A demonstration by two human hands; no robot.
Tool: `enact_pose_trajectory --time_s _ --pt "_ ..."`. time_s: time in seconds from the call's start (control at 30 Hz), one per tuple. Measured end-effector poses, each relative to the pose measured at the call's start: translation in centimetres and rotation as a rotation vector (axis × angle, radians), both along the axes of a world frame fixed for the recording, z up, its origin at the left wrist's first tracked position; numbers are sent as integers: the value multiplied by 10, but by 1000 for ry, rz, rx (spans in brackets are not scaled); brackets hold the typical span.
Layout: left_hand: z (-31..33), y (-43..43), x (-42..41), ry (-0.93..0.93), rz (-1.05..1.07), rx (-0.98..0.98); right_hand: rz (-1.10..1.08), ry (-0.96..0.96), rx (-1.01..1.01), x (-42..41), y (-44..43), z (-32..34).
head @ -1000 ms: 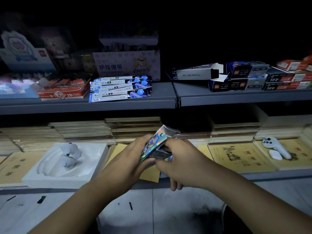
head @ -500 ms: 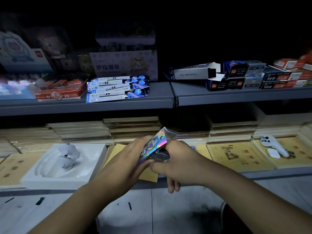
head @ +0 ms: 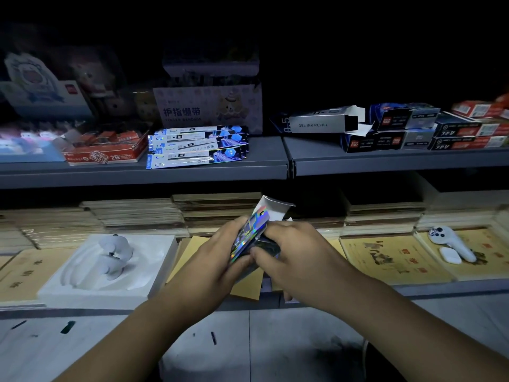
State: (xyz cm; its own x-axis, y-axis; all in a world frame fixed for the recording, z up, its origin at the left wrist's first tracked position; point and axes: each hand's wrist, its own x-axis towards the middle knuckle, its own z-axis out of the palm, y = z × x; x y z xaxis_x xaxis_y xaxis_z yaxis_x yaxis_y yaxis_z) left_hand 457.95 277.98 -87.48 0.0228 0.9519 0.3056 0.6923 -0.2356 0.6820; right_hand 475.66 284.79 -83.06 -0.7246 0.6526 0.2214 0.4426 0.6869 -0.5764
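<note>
Both hands hold a small holographic, shiny cardboard box (head: 249, 238) with its white top flap open. The left hand (head: 209, 260) has its fingers curled around the box's left side, and the right hand (head: 300, 255) pinches the lower right edge. The box sits between the two sets of fingers, above yellow paper booklets (head: 396, 257) on the lower shelf.

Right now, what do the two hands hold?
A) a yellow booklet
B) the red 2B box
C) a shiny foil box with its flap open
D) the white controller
C: the left hand and the right hand both grip the shiny foil box, whose white flap stands open.
</note>
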Motion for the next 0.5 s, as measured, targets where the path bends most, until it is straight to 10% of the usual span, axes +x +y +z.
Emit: enact_pose_trajectory --time_s 0.2,0.5 --pt "-1 -1 -2 -13 13 -10 -22 3 154 -8 0 -11" --pt "-4 3 -8 112 48 -19 -186 382 -132 1 -2 4"
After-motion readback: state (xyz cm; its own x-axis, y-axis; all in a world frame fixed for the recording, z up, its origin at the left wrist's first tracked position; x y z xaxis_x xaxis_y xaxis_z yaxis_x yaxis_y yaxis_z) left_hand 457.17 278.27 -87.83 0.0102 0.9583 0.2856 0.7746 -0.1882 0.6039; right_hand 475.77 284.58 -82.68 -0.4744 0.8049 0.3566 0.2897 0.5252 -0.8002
